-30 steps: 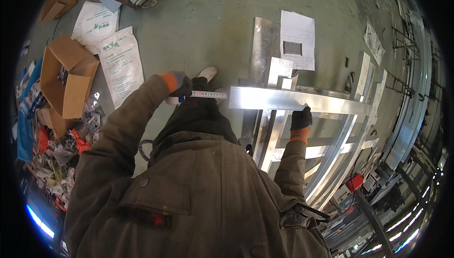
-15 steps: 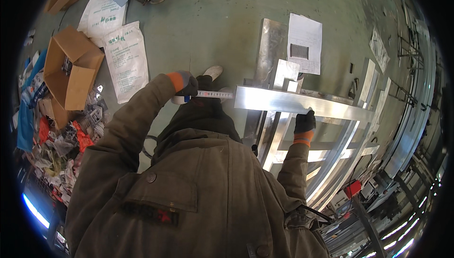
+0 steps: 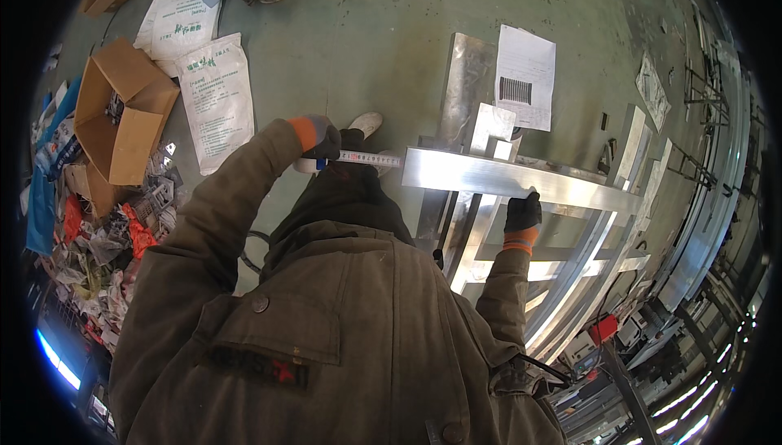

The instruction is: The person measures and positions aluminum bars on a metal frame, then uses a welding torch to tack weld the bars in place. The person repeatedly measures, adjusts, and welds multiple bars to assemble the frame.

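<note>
A carton (image 3: 129, 147) and sacks (image 3: 218, 103) lie left of the tape measure (image 3: 366, 158).

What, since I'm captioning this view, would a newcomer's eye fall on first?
Probably the gleaming flat metal bar right of centre, with the gloved right hand at its near edge. Next, perhaps, the tape measure stretching from the gloved left hand toward the bar's left end. At far left, an open cardboard box sits by colourful scraps.

Green characters mark the white sacks (image 3: 216, 107), numerals the tape measure (image 3: 369, 158), lettering and a red star (image 3: 283, 372) the jacket (image 3: 358, 347); print on the paper sheet (image 3: 525, 52) seems too small to read.
</note>
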{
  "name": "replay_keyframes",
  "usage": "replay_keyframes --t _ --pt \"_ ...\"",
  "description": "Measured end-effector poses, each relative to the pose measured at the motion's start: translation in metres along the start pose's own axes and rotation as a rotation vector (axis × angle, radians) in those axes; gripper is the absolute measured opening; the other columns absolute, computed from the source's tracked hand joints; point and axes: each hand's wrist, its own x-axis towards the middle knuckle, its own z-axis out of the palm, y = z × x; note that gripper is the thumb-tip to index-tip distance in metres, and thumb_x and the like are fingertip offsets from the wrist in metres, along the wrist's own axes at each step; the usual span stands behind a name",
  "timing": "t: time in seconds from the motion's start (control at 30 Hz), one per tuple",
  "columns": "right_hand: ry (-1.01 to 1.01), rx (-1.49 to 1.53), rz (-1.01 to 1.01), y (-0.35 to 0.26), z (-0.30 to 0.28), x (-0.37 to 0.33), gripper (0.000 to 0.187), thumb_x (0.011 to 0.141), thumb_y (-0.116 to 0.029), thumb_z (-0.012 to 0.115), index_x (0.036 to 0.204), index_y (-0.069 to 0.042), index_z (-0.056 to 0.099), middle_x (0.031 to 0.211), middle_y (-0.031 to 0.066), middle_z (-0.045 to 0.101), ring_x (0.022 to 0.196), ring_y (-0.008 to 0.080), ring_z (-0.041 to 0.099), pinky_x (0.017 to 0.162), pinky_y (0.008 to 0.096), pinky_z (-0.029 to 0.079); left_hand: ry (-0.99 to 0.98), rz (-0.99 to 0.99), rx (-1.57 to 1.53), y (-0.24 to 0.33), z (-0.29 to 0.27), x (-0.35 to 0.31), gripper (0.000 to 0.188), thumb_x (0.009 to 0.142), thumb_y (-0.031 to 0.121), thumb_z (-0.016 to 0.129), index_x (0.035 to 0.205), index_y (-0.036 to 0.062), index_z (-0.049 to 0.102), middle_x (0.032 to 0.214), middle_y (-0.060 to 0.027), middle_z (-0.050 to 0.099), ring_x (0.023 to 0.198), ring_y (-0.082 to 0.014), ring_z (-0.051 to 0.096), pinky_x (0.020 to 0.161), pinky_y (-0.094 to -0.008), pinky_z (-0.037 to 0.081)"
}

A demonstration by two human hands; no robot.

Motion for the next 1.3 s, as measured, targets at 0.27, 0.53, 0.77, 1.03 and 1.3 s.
replay_keyframes --t 0.27,0.53,0.77,1.03,1.3 --pt "-0.077 -0.348 -0.257 0.014 -0.014 0.010 0.029 0.114 -0.031 0.058 0.102 -0.008 0.069 0.078 -0.0074 0.047 0.068 0.0063 0.044 0.058 0.0258 0.042 -0.016 -0.012 0.002 0.000 -0.001 0.001 0.020 0.085 0.030 0.078 0.096 0.0151 0.085 0.086 -0.0097 0.079 0.079 -0.0269 0.075 0.076 -0.0438 0.058" --pt "-0.006 0.080 0.021 0.012 -0.011 0.010 0.025 0.111 -0.033 0.064 0.099 -0.013 0.070 0.075 -0.0063 0.048 0.064 0.0072 0.045 0.057 0.0265 0.041 -0.028 -0.048 -0.007 0.012 -0.006 -0.005 0.020 0.085 0.030 0.077 0.097 0.0156 0.085 0.089 -0.0092 0.080 0.081 -0.0268 0.075 0.077 -0.0430 0.059" --pt "-0.085 -0.395 -0.392 0.024 -0.020 0.021 0.024 0.110 -0.035 0.066 0.101 -0.014 0.072 0.075 -0.0059 0.052 0.064 0.0077 0.048 0.058 0.0265 0.043 -0.032 -0.072 0.009 0.017 -0.010 -0.007 0.019 0.086 0.029 0.077 0.097 0.0161 0.085 0.090 -0.0086 0.080 0.080 -0.0265 0.075 0.077 -0.0421 0.059" --pt "0.015 0.117 0.037 0.003 -0.001 0.003 0.027 0.110 -0.037 0.064 0.105 -0.012 0.073 0.081 -0.0052 0.058 0.067 0.0083 0.051 0.059 0.0272 0.046 -0.027 -0.031 0.042 0.011 -0.009 -0.004 0.020 0.086 0.028 0.077 0.098 0.0147 0.085 0.089 -0.0090 0.079 0.081 -0.0258 0.075 0.077 -0.0422 0.058" --pt "0.047 0.157 0.059 0.003 0.000 0.001 0.027 0.110 -0.037 0.064 0.097 -0.014 0.070 0.072 -0.0057 0.050 0.062 0.0086 0.047 0.057 0.0276 0.044 -0.028 -0.048 0.042 0.015 -0.010 -0.006 0.020 0.086 0.028 0.077 0.098 0.0145 0.085 0.090 -0.0090 0.079 0.083 -0.0266 0.075 0.079 -0.0428 0.059"
